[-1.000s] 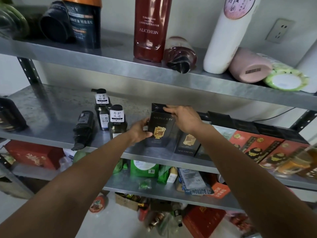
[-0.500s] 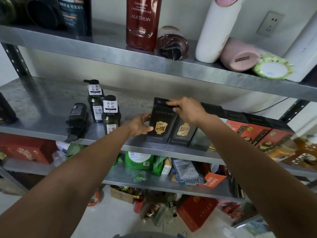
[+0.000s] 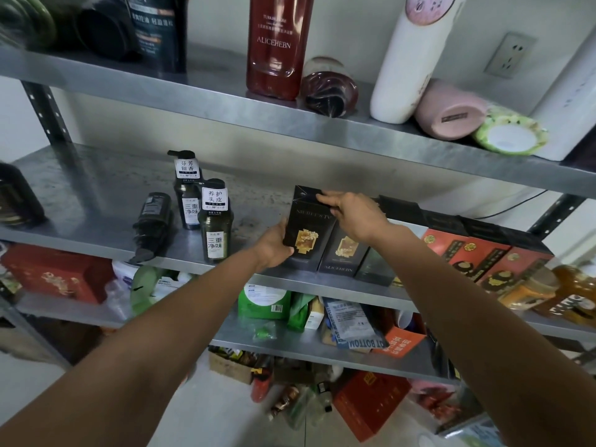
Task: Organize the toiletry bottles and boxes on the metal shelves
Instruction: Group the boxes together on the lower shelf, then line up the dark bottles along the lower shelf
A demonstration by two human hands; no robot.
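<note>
A black box with a gold emblem (image 3: 309,233) stands upright, upside down, near the front of the middle metal shelf (image 3: 96,201). My left hand (image 3: 274,244) grips its lower left side. My right hand (image 3: 350,211) holds its top right corner with fingers laid over the top. It touches a second black box (image 3: 342,251) at its right, which starts a row running into red boxes (image 3: 474,253). Left of my hands stand two dark green bottles (image 3: 215,225), with a dark bottle (image 3: 151,225) lying beside them.
The top shelf (image 3: 225,108) carries a tall red bottle (image 3: 278,43), a white bottle (image 3: 409,56), pink and green tubs on their sides and dark jars. Amber jars (image 3: 529,290) sit at the right end. Packets and boxes crowd the lower shelves and floor.
The black box has been tipped from a backward lean to upright and set against the second black box. Both hands stay on it. The view has shifted slightly.
</note>
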